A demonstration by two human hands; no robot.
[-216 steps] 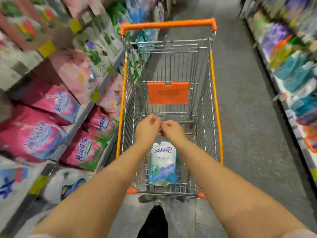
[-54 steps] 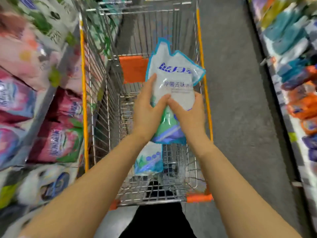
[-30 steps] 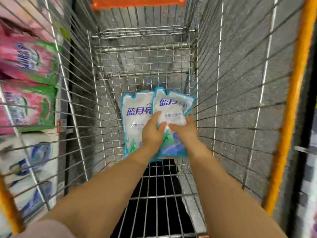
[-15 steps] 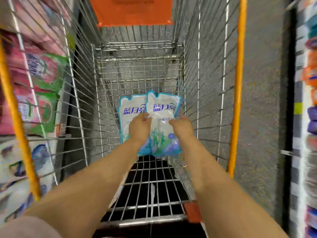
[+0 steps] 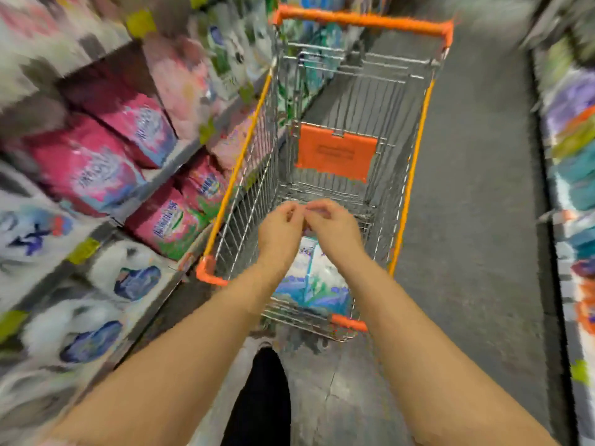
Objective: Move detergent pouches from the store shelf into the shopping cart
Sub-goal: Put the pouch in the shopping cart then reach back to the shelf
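Hovering above cart [image 5: 415,162] with left hand [image 5: 280,233] and right hand [image 5: 335,230] empty, fingers loosely curled. Pouches [image 5: 309,275] flat on cart floor, near end. Mind cart when reaching to shelf [image 5: 180,156]: possible knuckle strike. Avoid nudging bags [image 5: 90,169]; likely to slide off.

Dim even store light, heavy motion blur, blocky smearing and wide-angle bending at edges

Person is wearing black trousers [image 5: 257,403], one leg showing at the bottom edge between the arms [image 5: 193,342]. Arms are showing bare all the way to left hand [image 5: 280,235] and right hand [image 5: 335,228].
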